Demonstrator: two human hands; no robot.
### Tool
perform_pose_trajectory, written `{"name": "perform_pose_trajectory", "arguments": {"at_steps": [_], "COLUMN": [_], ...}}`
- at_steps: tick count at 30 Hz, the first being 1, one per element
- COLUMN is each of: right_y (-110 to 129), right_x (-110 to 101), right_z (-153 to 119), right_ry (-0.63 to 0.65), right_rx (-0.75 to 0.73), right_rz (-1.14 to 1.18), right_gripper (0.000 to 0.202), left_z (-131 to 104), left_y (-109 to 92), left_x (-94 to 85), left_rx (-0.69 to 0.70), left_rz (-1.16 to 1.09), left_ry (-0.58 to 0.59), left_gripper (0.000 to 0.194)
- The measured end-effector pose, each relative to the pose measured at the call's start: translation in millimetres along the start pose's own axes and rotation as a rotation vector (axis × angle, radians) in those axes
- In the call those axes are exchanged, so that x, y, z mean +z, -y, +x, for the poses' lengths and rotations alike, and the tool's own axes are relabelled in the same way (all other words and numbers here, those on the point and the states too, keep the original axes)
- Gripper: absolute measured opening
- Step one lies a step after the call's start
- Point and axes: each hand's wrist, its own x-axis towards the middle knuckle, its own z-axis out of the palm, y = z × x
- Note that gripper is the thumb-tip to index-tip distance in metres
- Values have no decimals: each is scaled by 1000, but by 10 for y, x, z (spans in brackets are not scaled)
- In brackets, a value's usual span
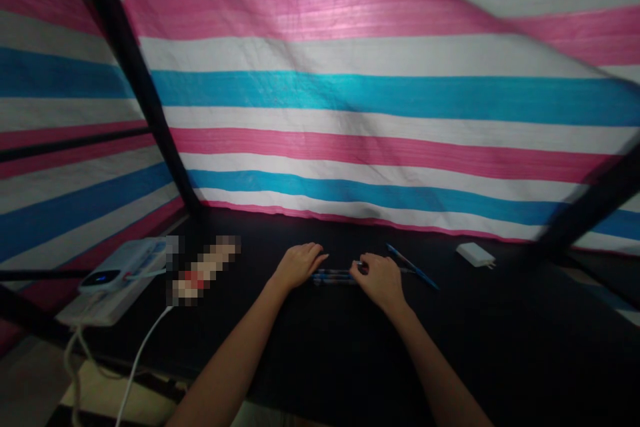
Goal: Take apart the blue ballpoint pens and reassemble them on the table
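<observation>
Several pens (333, 277), clear with blue parts, lie side by side on the black tabletop (330, 340) between my two hands. At their left ends rests my left hand (299, 264), with its fingers stretched and slightly bent; it seems to touch the pen ends. My right hand (383, 279) is closed around the right part of the pens, thumb and fingers pinched together, so their right ends are mostly hidden. Just beyond that hand, a separate blue pen (414, 268) lies slanted on the table.
A white charger plug (475, 255) lies at the right. On the left are a power bank with a lit display (100, 278), a white power strip (113, 310), a pixelated object (205, 270) and a white cable (143, 353). Black posts and a striped sheet (350, 93) enclose the table.
</observation>
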Motion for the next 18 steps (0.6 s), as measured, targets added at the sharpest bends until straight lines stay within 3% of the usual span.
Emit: {"name": "perform_pose_trajectory", "arguments": {"at_steps": [14, 18], "right_y": [79, 79], "right_x": [77, 96], "right_z": [-10, -16], "right_ry": [12, 14], "right_rx": [-83, -85], "right_rz": [28, -1], "right_gripper": [35, 29], "left_z": [2, 8], "left_y": [24, 18], "left_x": [48, 40], "left_rx": [-1, 0], "left_rz": [51, 53], "left_ry": [23, 31], "left_gripper": [32, 35]}}
